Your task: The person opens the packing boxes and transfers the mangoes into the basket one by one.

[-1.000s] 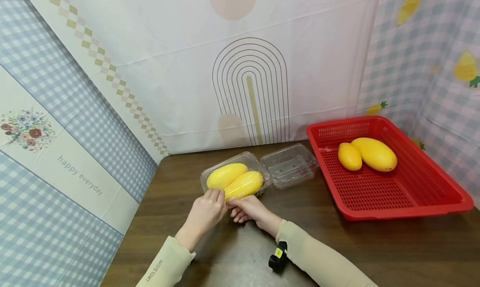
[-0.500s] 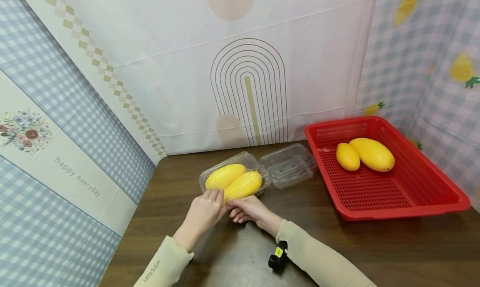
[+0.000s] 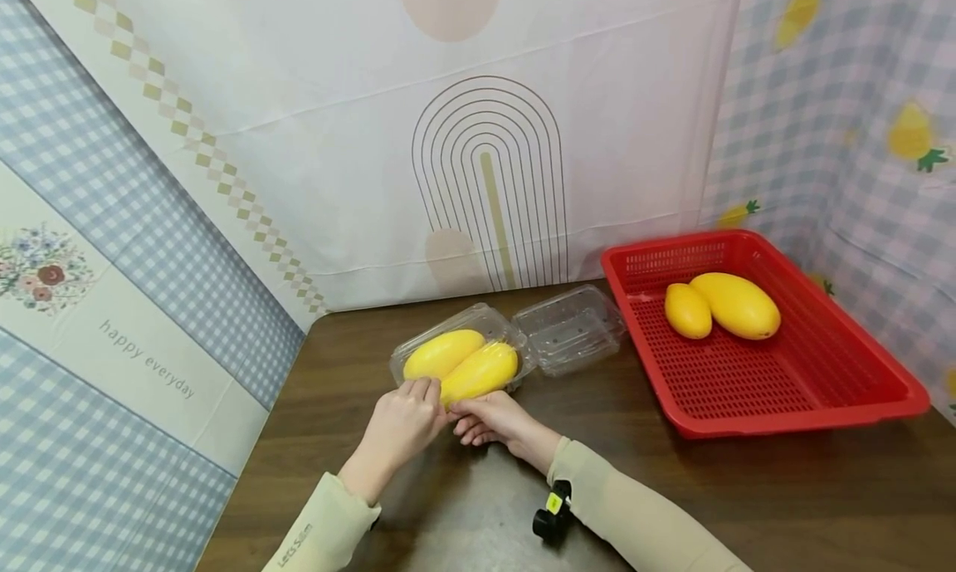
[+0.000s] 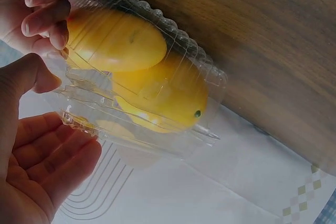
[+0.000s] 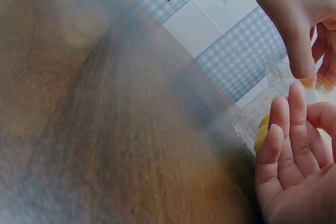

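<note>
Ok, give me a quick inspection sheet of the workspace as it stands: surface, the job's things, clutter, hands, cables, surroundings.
Surface: dark wood table, bare in front.
Job's things: clear clamshell box with two yellow mangoes inside, lid down over them.
Clutter: second clear clamshell, empty, beside the first; red basket holding two more mangoes.
Hands: left hand and right hand both at the box's near edge, fingers pinching its rim.
Cables: nothing seen; a small black device sits at the right wrist.
Surroundings: patterned cloth backdrops on three sides.
</note>
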{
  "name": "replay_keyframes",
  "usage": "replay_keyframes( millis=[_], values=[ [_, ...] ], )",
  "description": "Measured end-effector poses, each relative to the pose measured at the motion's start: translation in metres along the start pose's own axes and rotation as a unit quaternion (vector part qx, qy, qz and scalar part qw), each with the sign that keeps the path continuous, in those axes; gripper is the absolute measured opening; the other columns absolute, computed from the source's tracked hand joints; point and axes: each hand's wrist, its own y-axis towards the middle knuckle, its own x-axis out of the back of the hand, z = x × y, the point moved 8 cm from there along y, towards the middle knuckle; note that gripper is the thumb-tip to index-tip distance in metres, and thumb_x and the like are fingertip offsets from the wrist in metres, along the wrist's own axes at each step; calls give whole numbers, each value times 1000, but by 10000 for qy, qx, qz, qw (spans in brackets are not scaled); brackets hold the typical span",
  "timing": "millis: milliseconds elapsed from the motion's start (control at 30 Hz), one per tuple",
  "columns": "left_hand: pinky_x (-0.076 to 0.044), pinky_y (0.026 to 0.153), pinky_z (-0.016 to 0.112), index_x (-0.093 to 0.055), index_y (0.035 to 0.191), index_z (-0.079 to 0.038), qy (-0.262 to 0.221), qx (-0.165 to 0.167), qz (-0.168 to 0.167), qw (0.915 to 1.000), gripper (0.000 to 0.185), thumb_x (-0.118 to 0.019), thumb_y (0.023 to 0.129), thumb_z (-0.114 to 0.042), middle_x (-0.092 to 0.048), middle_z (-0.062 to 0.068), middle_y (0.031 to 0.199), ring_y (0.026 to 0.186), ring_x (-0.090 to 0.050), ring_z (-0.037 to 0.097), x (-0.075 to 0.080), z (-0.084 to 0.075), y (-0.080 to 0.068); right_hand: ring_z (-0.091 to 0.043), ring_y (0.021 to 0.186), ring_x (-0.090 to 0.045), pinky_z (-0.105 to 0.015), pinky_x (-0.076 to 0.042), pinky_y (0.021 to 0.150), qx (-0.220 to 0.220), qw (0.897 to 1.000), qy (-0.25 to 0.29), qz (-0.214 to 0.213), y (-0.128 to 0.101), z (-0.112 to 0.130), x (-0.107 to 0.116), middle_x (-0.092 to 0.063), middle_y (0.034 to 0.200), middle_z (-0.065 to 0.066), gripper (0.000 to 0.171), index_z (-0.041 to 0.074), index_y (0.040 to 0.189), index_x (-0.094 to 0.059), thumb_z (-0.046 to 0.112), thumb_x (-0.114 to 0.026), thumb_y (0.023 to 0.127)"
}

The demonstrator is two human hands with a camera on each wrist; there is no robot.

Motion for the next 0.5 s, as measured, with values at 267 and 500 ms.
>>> replay_keyframes(
  millis=[267, 500],
  values=[
    [-53, 49, 31, -70, 91, 4, 63, 29, -151, 9999, 29, -73, 71, -15, -67, 9, 79, 63, -63, 24, 4, 0, 2, -6, 53, -63, -18, -47, 51, -13, 10000, -14, -92, -3, 4, 1, -68, 66, 3, 27, -2, 98, -77, 22, -69, 90],
    [-50, 44, 31, -66, 85, 2, 125, 94, -282, 9995, 21, -66, 75, -15, -62, 10, 71, 58, -58, 24, 8, -3, 3, -6, 52, -62, -18, -47, 49, -59, 9998, -90, -165, -5, 6, 1, -67, 64, 3, 22, 0, 91, -77, 18, -67, 86]
  ],
)
